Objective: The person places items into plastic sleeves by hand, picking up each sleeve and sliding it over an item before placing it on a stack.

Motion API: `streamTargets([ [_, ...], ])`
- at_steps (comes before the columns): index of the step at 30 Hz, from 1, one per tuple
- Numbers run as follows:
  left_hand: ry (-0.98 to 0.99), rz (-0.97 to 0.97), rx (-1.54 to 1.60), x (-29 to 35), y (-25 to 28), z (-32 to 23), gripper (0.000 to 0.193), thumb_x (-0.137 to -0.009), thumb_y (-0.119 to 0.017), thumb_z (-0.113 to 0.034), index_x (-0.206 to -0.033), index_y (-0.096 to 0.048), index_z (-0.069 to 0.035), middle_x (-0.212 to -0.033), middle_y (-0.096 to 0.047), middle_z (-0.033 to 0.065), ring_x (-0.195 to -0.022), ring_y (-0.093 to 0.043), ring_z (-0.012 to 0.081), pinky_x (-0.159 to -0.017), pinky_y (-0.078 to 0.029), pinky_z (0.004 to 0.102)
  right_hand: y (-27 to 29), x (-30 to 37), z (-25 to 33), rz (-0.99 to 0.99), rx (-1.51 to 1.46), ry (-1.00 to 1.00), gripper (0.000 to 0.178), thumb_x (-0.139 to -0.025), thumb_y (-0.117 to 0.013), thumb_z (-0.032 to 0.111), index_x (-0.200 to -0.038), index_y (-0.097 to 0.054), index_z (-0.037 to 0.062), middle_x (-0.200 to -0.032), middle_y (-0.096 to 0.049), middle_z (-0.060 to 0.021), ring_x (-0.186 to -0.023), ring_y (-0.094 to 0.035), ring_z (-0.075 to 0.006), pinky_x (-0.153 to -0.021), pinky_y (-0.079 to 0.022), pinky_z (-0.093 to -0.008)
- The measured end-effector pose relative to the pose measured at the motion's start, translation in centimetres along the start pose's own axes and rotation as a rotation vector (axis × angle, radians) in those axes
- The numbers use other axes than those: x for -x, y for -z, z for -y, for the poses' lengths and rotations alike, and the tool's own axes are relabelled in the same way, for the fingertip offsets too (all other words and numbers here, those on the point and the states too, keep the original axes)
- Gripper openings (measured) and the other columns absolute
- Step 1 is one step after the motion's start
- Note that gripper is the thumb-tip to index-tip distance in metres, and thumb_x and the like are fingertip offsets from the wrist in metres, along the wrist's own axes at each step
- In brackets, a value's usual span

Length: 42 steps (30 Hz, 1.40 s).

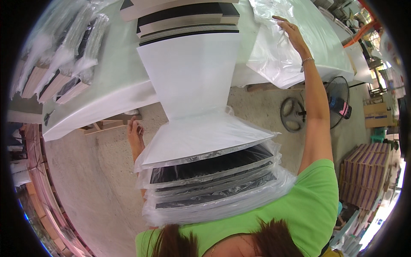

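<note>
My right hand reaches out to a pile of clear plastic bags on the right of the table, fingers stretched over the film. Beside the left edge of a stack of plastic-wrapped black and white boards is my left hand, its fingers apart and slightly bent; its forearm is partly hidden by the stack. These wrapped boards lie close against my body, with a white one on top. A large white board or sheet spans from there to a stack of bare black and white boards on the table.
The table has a pale, glossy cover. Several plastic-wrapped bundles stand on its left, and scissors lie near its left corner. A black floor fan stands at right, with stacked brown cartons behind it.
</note>
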<state>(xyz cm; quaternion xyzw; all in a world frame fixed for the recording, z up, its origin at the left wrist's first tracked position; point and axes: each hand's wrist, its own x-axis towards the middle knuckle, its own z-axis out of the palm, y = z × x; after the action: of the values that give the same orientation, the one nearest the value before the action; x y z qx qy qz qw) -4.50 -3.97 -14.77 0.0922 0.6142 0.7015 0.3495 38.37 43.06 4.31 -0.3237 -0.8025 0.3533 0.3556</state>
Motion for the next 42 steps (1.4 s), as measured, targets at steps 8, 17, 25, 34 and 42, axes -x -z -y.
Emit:
streamTargets([
  [8, -0.175, 0.163, -0.06, 2.4, -9.5, -10.5, 0.034, -0.088, -0.055, -0.022, -0.117, -0.052, -0.003, -0.084, -0.05, -0.002, -0.077, -0.048, 0.0074, -0.073, -0.041, 0.0246, -0.3, -2.3, 4.5, -0.102, -0.017, 0.033, 0.026, -0.089, -0.052, 0.022, -0.094, -0.065, 0.0001, -0.082, -0.057, 0.0046, -0.079, -0.048, -0.003, -0.074, -0.037, -0.0184],
  [17, -0.543, 0.874, -0.343, 6.0, -22.2, -18.0, 0.059, -0.081, -0.063, -0.036, -0.128, -0.043, -0.008, -0.119, -0.048, 0.0115, -0.105, -0.048, 0.0192, -0.09, -0.042, 0.0324, -4.8, 1.9, 19.5, -0.029, -0.095, 0.009, 0.026, -0.09, -0.053, 0.027, -0.08, -0.062, 0.0043, -0.069, -0.048, 0.0093, -0.063, -0.039, 0.0016, -0.056, -0.031, -0.0174],
  [25, -0.452, 1.036, -0.31, 6.4, -25.1, -16.0, 0.055, -0.082, -0.061, -0.04, -0.122, -0.048, -0.004, -0.115, -0.053, 0.0096, -0.106, -0.048, 0.0218, -0.09, -0.041, 0.0349, -8.8, 5.1, 23.8, -0.011, -0.152, 0.152, 0.037, -0.089, -0.054, 0.034, -0.096, -0.065, -0.0002, -0.084, -0.061, -0.0015, -0.073, -0.053, -0.0063, -0.064, -0.041, -0.0183],
  [34, -0.203, 0.974, -0.067, 5.6, -23.0, -15.3, 0.027, -0.09, -0.054, -0.025, -0.098, -0.062, 0.0, -0.086, -0.061, 0.0024, -0.076, -0.053, 0.0078, -0.072, -0.043, 0.0219, -9.2, 5.3, 21.1, -0.11, -0.129, -0.031, 0.032, -0.089, -0.054, 0.03, -0.104, -0.064, 0.0034, -0.093, -0.064, -0.0081, -0.081, -0.057, -0.012, -0.074, -0.045, -0.023],
  [42, -0.096, 0.916, -0.135, 6.1, -22.5, -14.9, 0.022, -0.083, -0.065, -0.02, -0.092, -0.065, -0.001, -0.077, -0.062, 0.0032, -0.067, -0.056, 0.0087, -0.062, -0.046, 0.0221, -13.5, 8.2, 20.9, -0.156, 0.449, 0.251, 0.026, -0.079, -0.064, 0.02, -0.103, -0.062, 0.0107, -0.095, -0.048, -0.0075, -0.09, -0.047, -0.0213, -0.082, -0.039, -0.0305],
])
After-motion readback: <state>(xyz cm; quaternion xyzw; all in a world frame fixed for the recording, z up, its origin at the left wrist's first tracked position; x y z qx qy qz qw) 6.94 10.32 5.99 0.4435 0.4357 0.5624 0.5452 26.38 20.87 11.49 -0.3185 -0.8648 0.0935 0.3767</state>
